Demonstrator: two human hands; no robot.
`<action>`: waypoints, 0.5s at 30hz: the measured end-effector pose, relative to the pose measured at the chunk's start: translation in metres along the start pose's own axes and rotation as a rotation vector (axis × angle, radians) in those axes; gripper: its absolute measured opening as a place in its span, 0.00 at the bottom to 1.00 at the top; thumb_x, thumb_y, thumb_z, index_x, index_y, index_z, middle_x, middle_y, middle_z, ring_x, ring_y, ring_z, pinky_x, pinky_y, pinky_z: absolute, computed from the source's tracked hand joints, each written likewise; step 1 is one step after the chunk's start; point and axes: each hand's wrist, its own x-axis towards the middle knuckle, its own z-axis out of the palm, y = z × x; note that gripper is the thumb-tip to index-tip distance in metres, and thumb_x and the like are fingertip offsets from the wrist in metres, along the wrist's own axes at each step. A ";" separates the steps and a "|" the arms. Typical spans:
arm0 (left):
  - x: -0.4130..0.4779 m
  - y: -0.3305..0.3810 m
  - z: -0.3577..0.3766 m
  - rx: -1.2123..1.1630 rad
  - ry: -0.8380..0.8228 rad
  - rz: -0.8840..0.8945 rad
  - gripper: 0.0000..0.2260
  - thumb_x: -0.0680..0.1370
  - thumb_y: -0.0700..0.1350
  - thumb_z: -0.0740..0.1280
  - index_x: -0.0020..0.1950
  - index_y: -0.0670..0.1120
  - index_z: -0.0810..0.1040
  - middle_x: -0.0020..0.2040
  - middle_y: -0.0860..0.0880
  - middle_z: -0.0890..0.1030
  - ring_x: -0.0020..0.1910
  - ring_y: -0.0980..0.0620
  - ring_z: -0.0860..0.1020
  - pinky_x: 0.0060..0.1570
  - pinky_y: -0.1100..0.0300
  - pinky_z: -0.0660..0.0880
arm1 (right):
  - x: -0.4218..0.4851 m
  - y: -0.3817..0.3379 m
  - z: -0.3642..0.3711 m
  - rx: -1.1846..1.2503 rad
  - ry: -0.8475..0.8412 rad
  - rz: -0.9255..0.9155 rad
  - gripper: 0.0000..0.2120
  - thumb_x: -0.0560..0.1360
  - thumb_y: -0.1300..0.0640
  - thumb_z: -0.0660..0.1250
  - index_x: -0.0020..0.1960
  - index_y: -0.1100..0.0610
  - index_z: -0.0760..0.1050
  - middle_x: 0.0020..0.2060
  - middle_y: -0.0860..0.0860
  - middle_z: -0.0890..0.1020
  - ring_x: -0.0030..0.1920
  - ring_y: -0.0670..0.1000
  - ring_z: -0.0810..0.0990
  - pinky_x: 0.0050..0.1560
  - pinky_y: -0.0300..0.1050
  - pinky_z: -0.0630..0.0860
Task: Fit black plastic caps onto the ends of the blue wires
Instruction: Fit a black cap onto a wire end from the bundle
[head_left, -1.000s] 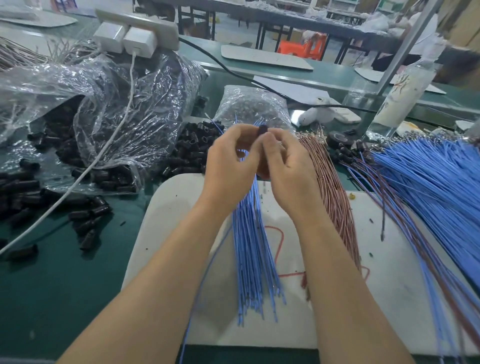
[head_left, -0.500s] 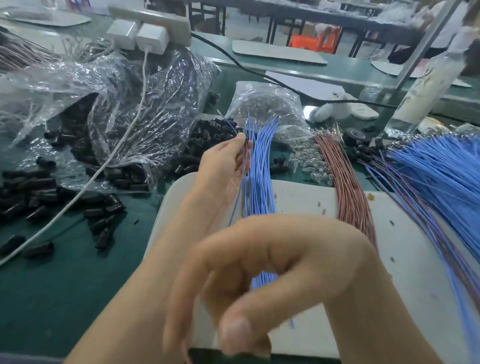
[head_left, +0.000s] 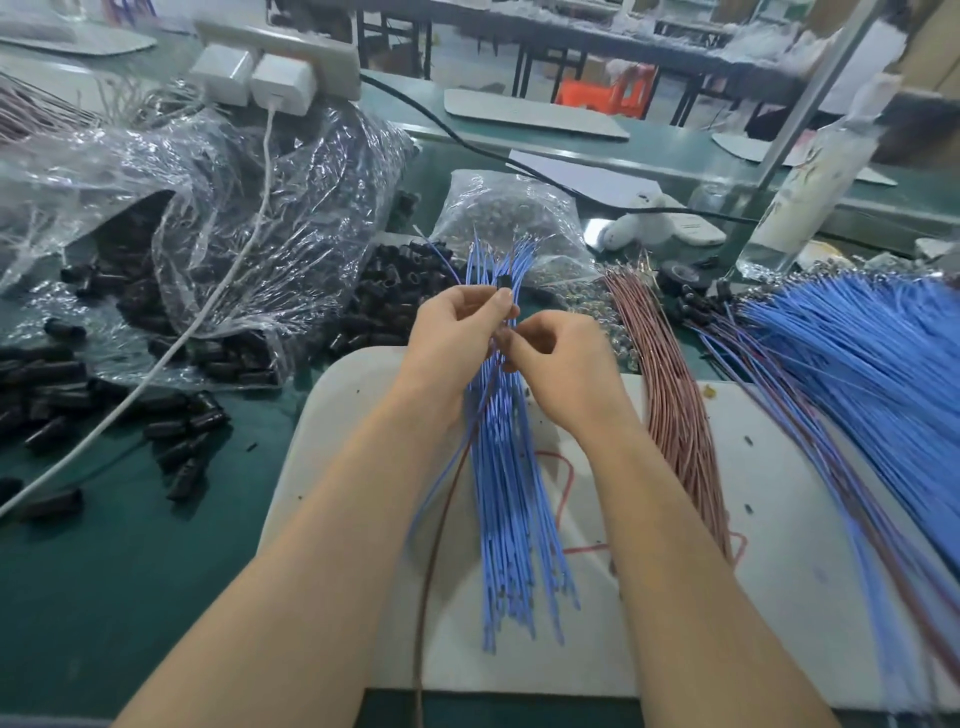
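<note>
At mid-frame, over the blue wires, the left hand pinches a black cap; the right hand pinches what seems one of them just below. Fitting looks underway: next, that wire's tip must enter the cap.

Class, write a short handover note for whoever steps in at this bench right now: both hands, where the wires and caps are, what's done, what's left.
Left grip pinches a small black plastic cap above the bundle of thin blue wires on the white board.
Right grip pinches just below the cap, likely on a single blue wire.
Loose black caps are heaped behind the left grip.
Done: cap picked up.
Left: seat it, then cap the bundle's bare far ends.
</note>
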 end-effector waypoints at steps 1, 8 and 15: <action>0.000 0.000 0.000 -0.007 0.003 0.004 0.04 0.78 0.42 0.67 0.42 0.47 0.77 0.37 0.52 0.81 0.32 0.59 0.76 0.33 0.67 0.73 | 0.001 0.002 0.000 -0.019 -0.004 -0.013 0.12 0.79 0.59 0.62 0.53 0.68 0.77 0.41 0.54 0.74 0.43 0.49 0.71 0.32 0.28 0.63; 0.002 0.002 -0.002 -0.056 0.062 0.012 0.03 0.78 0.41 0.66 0.44 0.47 0.76 0.39 0.51 0.81 0.39 0.57 0.77 0.44 0.60 0.74 | 0.004 0.003 0.005 -0.061 -0.098 -0.034 0.13 0.78 0.59 0.63 0.50 0.69 0.78 0.39 0.55 0.75 0.41 0.51 0.71 0.32 0.31 0.63; 0.003 0.001 -0.002 -0.081 0.077 0.014 0.01 0.78 0.40 0.66 0.46 0.45 0.77 0.40 0.50 0.81 0.38 0.58 0.76 0.41 0.64 0.72 | 0.007 0.008 0.010 -0.049 -0.121 -0.041 0.12 0.77 0.60 0.64 0.45 0.70 0.78 0.36 0.58 0.75 0.39 0.53 0.72 0.32 0.36 0.65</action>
